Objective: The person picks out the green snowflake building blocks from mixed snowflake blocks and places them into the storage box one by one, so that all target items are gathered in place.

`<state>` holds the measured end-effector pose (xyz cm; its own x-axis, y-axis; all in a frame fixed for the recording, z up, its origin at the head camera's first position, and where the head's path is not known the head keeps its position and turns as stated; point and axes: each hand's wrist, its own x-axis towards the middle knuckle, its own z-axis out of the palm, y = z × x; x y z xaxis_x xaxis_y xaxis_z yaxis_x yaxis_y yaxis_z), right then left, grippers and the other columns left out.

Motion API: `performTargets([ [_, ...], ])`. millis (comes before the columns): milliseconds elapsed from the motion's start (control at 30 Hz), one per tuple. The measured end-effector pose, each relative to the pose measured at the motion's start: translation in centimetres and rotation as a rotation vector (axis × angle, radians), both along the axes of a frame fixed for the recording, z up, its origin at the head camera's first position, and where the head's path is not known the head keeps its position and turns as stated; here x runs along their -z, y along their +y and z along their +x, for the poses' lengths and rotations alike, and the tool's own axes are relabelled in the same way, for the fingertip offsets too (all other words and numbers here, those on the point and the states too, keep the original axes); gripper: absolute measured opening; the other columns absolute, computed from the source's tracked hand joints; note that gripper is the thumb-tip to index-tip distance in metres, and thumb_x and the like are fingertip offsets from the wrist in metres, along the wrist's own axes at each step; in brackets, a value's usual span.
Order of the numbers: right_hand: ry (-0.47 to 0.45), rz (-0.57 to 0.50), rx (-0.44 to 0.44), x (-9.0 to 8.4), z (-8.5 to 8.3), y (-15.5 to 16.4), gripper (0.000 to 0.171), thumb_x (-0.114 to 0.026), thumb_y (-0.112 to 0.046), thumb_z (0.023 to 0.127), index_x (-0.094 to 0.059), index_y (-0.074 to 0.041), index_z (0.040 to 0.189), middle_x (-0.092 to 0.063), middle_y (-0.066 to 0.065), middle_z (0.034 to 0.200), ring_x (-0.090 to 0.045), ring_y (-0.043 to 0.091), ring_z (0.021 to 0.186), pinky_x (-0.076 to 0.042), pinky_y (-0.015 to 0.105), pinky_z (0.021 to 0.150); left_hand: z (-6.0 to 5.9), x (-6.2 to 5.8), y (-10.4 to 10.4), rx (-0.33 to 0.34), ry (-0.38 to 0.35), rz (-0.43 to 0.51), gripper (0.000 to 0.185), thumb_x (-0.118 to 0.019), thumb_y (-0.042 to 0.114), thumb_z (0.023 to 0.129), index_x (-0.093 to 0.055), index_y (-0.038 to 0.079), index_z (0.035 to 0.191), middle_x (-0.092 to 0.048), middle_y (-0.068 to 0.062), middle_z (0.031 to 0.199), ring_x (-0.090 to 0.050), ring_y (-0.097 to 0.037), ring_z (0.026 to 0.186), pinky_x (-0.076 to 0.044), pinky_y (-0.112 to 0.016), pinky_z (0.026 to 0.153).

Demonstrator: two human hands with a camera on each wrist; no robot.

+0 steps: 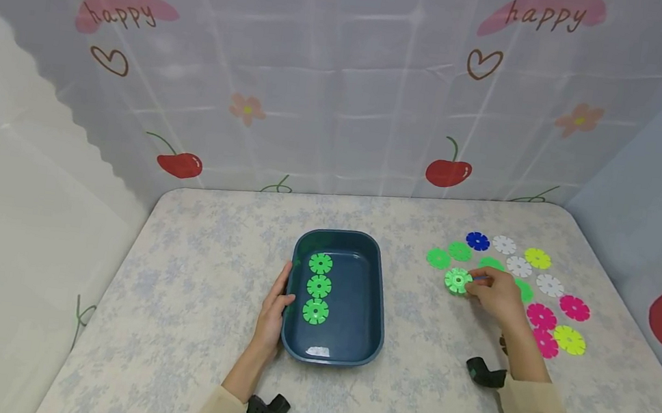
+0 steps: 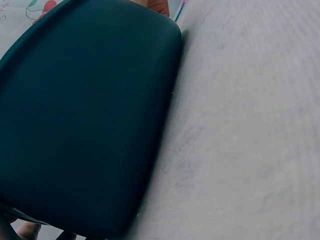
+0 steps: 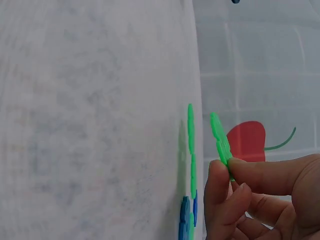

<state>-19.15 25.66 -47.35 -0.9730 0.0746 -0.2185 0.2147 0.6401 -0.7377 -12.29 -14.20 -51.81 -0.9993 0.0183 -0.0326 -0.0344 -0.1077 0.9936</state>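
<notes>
My right hand (image 1: 496, 294) pinching a green disc (image 1: 458, 280) over the floral tablecloth (image 1: 186, 271), left hand (image 1: 273, 310) flat against the tray (image 1: 377, 308) (fingers straight), cherry-print curtain (image 1: 347, 77) behind.

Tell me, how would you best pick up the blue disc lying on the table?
Pinch the blue disc by its notched rim, coming from above. It lies flat and thin on the table, so only the edge offers a hold; tilt it up first.

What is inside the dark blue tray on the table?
Three green discs lie in a row along the left side of the tray; the remaining floor is bare. The left hand rests against its outer left wall. Under the tray cannot be seen.
</notes>
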Motion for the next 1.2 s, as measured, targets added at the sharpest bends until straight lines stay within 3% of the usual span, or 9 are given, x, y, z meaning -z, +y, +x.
performTargets([
  [233, 0.038, -0.163, -0.029, -1.6, 0.8, -1.5, 0.04, -0.06, -0.012, 0.094, -0.055, 0.008, 0.128, -0.07, 0.012, 0.095, -0.071, 0.014, 0.08, -0.055, 0.029, 0.068, 0.0, 0.0, 0.0, 0.0, 0.0, 0.006, 0.063, -0.035, 0.007, 0.097, -0.021, 0.021, 0.158, -0.012, 0.001, 0.165, -0.004, -0.021, 0.153, -0.007, -0.049, 0.122],
  [467, 0.114, -0.224, -0.092, -3.0, 1.3, -3.8, 0.036, -0.06, -0.009, 0.094, -0.056, 0.007, 0.126, -0.068, 0.008, 0.089, -0.073, 0.017, 0.081, -0.056, 0.032, 0.07, -0.2, 0.0, 0.1, -0.008, -0.004, -0.002, 0.064, -0.036, 0.007, 0.097, -0.022, 0.022, 0.157, -0.013, 0.002, 0.165, -0.005, -0.021, 0.153, -0.007, -0.048, 0.122],
  [667, 0.138, -0.281, -0.155, -4.0, 1.8, -6.4, 0.033, -0.062, -0.008, 0.093, -0.059, 0.008, 0.121, -0.065, 0.014, 0.088, -0.072, 0.016, 0.079, -0.056, 0.033, 0.068, -0.1, 0.0, 0.1, -0.015, -0.003, -0.014, 0.065, -0.036, 0.007, 0.096, -0.023, 0.022, 0.157, -0.013, 0.0, 0.165, -0.005, -0.022, 0.153, -0.006, -0.05, 0.122],
  [933, 0.116, -0.348, -0.292, -4.8, 2.6, -10.4, 0.029, -0.064, -0.006, 0.091, -0.061, 0.008, 0.116, -0.064, 0.018, 0.09, -0.071, 0.03, 0.079, -0.054, 0.033, 0.065, 0.0, 0.0, 0.1, -0.022, -0.015, -0.009, 0.065, -0.036, 0.007, 0.096, -0.024, 0.025, 0.157, -0.015, 0.004, 0.165, -0.007, -0.018, 0.153, -0.008, -0.047, 0.122],
  [1200, 0.05, -0.372, -0.481, -4.4, 3.1, -14.7, 0.023, -0.063, -0.003, 0.09, -0.062, 0.005, 0.112, -0.064, 0.013, 0.086, -0.071, 0.034, 0.08, -0.056, 0.037, 0.066, 0.0, -0.1, 0.1, -0.023, -0.011, -0.001, 0.064, -0.035, 0.008, 0.096, -0.024, 0.025, 0.157, -0.015, 0.005, 0.164, -0.007, -0.018, 0.153, -0.008, -0.047, 0.122],
])
